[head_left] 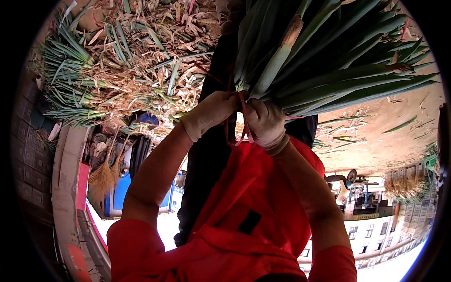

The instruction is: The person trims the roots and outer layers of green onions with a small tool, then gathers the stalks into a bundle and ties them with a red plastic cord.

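Observation:
A big bundle of green scallions [324, 51] fans its dark leaves across the upper right, gathered to a narrow waist in front of me. A pinkish-red plastic tie [245, 120] runs round that waist, and its loose end hangs in a loop below my hands. My left hand [213, 113], in a whitish knit glove, is closed with the tie at its fingertips. Close beside it, my gloved right hand [268, 123] is closed against the gathered leaves and the tie. Its fingertips are partly hidden. The lower part of the bundle is out of sight.
Dry husks and leaf scraps [145, 51] litter the ground at left, with more scallions [70, 80] piled at the far left. Straw brooms [104, 176] and a blue box-like object [123, 192] are at lower left. Stray leaves [345, 134] lie on the ground at right.

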Demonstrator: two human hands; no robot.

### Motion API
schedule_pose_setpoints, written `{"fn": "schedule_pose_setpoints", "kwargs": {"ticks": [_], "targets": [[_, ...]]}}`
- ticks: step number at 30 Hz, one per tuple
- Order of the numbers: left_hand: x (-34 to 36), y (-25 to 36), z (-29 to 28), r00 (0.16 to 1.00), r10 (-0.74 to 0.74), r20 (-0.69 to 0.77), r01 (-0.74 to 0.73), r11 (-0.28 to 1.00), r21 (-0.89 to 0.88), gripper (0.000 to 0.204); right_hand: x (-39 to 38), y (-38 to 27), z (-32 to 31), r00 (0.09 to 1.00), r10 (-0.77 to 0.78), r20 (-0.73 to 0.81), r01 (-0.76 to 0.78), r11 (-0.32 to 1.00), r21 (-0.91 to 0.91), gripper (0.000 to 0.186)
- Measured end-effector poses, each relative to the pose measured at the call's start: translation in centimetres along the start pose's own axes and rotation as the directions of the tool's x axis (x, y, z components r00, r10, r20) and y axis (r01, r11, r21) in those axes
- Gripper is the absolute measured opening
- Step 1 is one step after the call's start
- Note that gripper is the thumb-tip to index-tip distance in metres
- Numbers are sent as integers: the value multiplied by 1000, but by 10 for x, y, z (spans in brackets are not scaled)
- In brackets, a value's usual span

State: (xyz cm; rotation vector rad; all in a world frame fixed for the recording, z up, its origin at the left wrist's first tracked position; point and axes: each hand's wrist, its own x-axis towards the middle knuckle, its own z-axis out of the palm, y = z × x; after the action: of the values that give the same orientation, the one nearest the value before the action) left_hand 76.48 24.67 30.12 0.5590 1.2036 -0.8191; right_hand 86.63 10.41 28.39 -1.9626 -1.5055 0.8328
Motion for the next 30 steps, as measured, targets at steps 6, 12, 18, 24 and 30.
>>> {"fn": "schedule_pose_setpoints", "kwargs": {"ticks": [6, 12, 18, 24, 30], "targets": [[10, -24, -5, 910, 413, 35, -414, 910, 34, 21, 0, -12, -5, 998, 66, -5, -66, 994, 90, 21], [2, -12, 3, 994, 107, -35, -109, 838, -534, 21, 8, -25, -37, 968, 102, 228, -223, 768, 601, 36], [1, -12, -19, 991, 129, 47, -103, 924, -369, 24, 4, 1, -32, 901, -60, 429, -146, 890, 431, 25], [1, -20, -30, 878, 450, 163, -369, 853, -368, 43, -6, 1, -31, 906, -120, 407, -10, 953, 304, 21], [12, -31, -26, 869, 429, 245, -89, 624, -776, 48, -13, 2, -24, 883, -138, 448, 13, 962, 271, 19]]}}
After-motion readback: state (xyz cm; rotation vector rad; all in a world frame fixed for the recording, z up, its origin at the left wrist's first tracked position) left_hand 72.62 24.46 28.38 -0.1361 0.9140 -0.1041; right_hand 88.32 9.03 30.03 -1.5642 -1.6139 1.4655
